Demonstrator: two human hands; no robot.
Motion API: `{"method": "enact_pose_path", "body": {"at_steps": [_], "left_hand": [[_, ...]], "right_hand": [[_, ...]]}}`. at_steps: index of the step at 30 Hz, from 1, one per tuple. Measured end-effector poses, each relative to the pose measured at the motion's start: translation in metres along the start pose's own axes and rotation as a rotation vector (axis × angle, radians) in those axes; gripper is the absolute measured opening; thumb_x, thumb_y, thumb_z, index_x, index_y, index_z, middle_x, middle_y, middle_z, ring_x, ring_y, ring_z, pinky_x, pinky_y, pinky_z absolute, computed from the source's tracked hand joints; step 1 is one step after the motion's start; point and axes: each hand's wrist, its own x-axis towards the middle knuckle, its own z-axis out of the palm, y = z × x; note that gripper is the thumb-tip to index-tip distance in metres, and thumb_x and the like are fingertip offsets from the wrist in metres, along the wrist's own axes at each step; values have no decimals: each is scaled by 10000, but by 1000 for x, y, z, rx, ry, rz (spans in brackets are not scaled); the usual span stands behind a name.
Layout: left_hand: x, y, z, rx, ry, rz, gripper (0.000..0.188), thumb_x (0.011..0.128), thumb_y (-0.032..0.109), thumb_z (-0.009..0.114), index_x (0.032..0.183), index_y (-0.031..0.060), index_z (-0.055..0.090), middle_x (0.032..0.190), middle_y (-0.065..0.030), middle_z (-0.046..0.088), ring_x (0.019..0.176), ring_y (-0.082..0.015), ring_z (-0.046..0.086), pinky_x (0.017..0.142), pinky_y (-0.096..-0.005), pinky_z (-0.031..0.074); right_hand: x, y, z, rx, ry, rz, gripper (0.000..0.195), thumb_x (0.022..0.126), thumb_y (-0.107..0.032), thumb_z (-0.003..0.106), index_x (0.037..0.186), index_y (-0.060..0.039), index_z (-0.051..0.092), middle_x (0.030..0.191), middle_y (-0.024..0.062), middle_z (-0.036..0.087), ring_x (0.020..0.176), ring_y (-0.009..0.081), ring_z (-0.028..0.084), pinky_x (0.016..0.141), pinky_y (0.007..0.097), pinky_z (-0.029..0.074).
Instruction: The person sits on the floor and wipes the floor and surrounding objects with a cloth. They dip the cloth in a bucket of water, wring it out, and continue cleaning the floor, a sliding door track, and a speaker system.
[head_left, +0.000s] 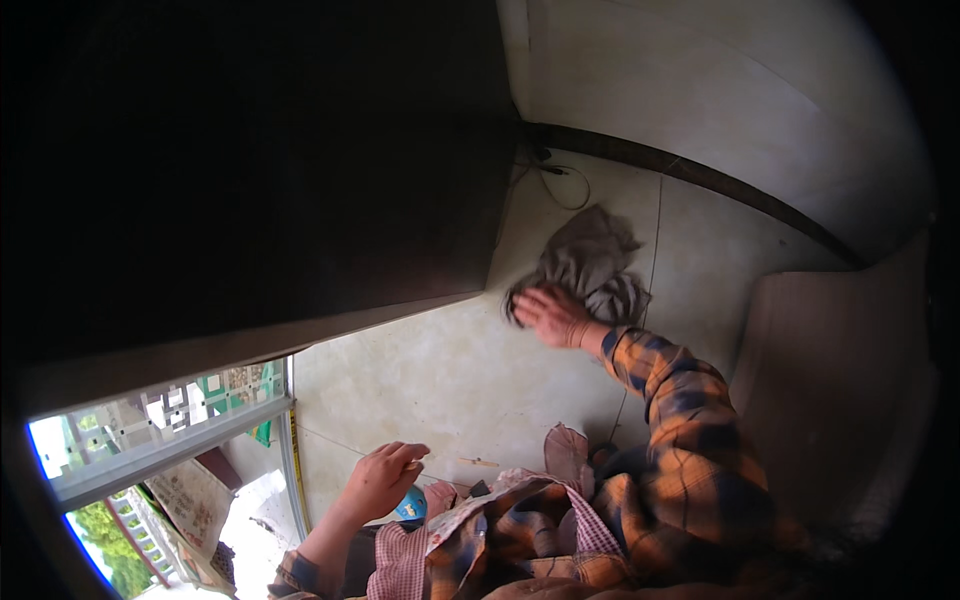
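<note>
A crumpled grey-brown cloth (592, 251) lies bunched on the pale tiled floor (420, 375), beside the lower corner of a dark piece of furniture. My right hand (551, 315) presses down on its near edge, fingers spread over the fabric and slightly blurred. Lower down and to the left, my left hand (386, 476) hovers near my lap with its fingers loosely bent and the thumb a little apart. Nothing shows in it, though its palm is turned away from view.
The large dark furniture panel (262, 187) fills the upper left. A thin cable (577, 199) lies by the wall behind the cloth, along a dark baseboard (675, 161). Brown cardboard-like sheet (817, 390) stands at right. A small stick (478, 462) lies before me; a glazed door (180, 450) is at left.
</note>
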Motion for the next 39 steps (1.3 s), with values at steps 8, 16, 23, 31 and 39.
{"method": "enact_pose_path", "body": {"at_steps": [8, 16, 23, 31, 39], "left_hand": [[47, 24, 0, 31, -85, 449, 257, 852, 88, 566, 1104, 46, 597, 956, -137, 631, 905, -330, 602, 793, -400, 490], [30, -7, -1, -36, -219, 506, 266, 860, 107, 565, 1120, 55, 586, 962, -141, 625, 897, -329, 599, 806, -404, 488], [0, -20, -16, -141, -232, 391, 259, 851, 75, 578, 1106, 39, 601, 980, -138, 637, 898, -325, 610, 781, -389, 498], [-20, -6, -4, -253, -396, 321, 313, 818, 18, 598, 1130, 43, 598, 988, -130, 630, 903, -316, 603, 785, -383, 487], [-28, 12, 11, -373, -440, 316, 289, 857, 59, 574, 1145, 43, 573, 957, -134, 604, 882, -335, 594, 755, -397, 486]], "right_hand": [[-16, -90, 28, 228, 162, -252, 345, 739, -167, 554, 1074, -140, 635, 1261, 40, 552, 1171, 209, 478, 979, 397, 354], [-12, 26, -46, -159, 244, 529, 353, 744, -212, 593, 1097, -198, 599, 1188, 51, 535, 1075, 277, 485, 874, 516, 375], [-20, 46, -20, -325, 502, 1116, 579, 682, -466, 687, 1184, -196, 584, 1283, 81, 492, 1151, 303, 436, 954, 520, 325], [41, -80, 7, 58, 295, 624, 512, 731, -274, 645, 1230, -201, 556, 1329, 46, 478, 1194, 268, 418, 962, 493, 330], [-8, -274, 65, 342, 129, 326, 306, 688, -230, 620, 991, -201, 660, 1176, -39, 571, 1035, 173, 507, 853, 415, 359]]}}
